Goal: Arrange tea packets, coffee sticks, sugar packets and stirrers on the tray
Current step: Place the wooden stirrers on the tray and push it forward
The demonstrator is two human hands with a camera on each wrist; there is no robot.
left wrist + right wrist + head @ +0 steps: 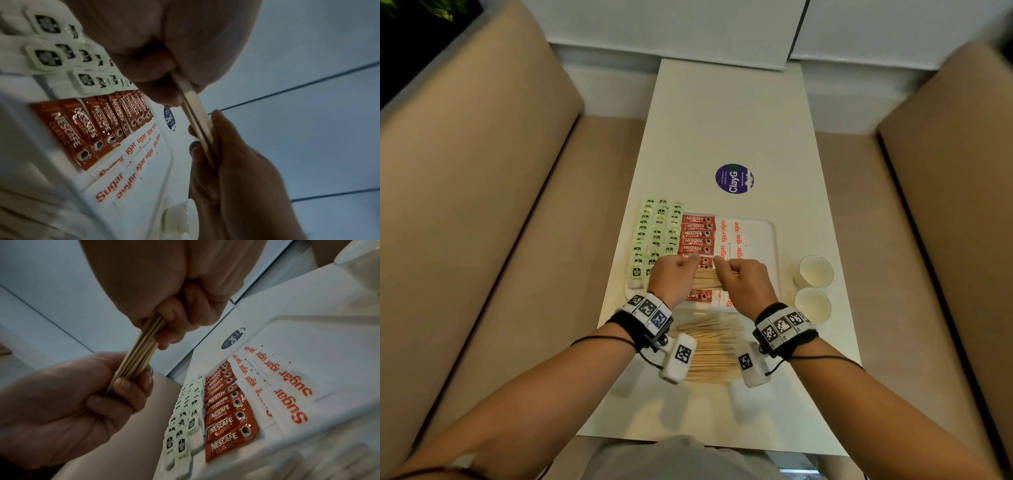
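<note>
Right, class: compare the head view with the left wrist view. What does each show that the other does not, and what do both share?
Only the head view shows the loose pile of stirrers on the table nearer the person, both beige seats, and the wrist bands.

Only the left wrist view shows, from below, the fingers curled round the bundle of stirrers.

Both show the left hand and right hand holding that bundle above the tray, the tea packets, coffee sticks, sugar packets and purple sticker.
</note>
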